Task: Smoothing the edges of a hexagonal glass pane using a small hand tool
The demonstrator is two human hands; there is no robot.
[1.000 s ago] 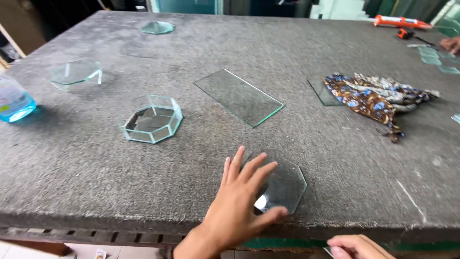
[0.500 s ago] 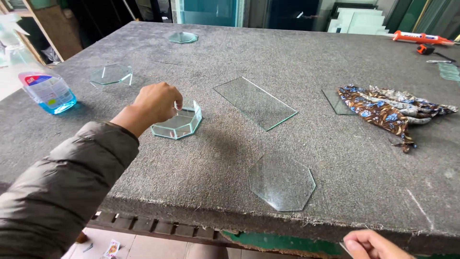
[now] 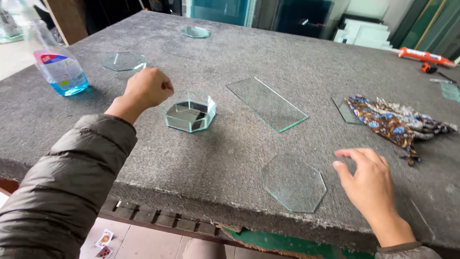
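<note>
My left hand (image 3: 146, 88) is curled into a loose fist just left of an octagonal glass box (image 3: 189, 112) that sits on the grey felt table (image 3: 287, 52); it holds nothing that I can see. My right hand (image 3: 370, 180) hovers open, fingers spread, just right of a flat octagonal glass pane (image 3: 293, 182) lying near the table's front edge. A long rectangular glass pane (image 3: 266, 102) lies between the box and the far right items.
A spray bottle with blue liquid (image 3: 58, 67) stands at the left. Two more glass octagons (image 3: 123, 61) (image 3: 195, 31) lie farther back. A patterned cloth (image 3: 395, 120) partly covers a small pane at right. An orange tool (image 3: 424, 55) lies at the far right.
My left hand left the octagonal pane near the front edge and moved to the glass box. My right hand rose from below the table edge to beside that pane.
</note>
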